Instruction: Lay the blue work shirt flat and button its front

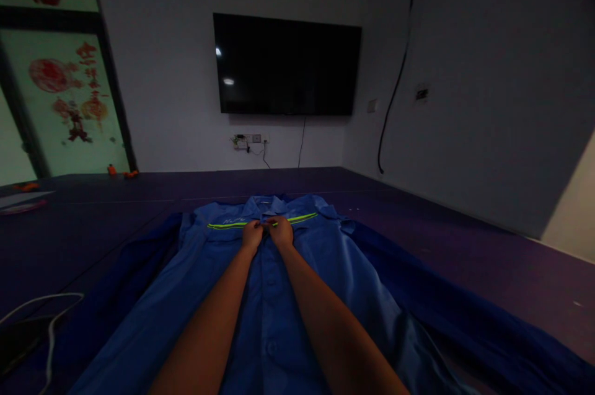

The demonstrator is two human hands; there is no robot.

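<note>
The shirt (pixel 325 271) lies flat at the lower centre of the frame. At its stripe (pixel 302 218) your left hand (pixel 252 235) and right hand (pixel 280 230) meet, fingers (pixel 258 226) curled tight, pinching its front.

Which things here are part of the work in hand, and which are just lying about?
In hand: blue work shirt, left hand and right hand pinching its front opening.
Lying about: white cable, television, wall socket, orange bits by the window.
</note>
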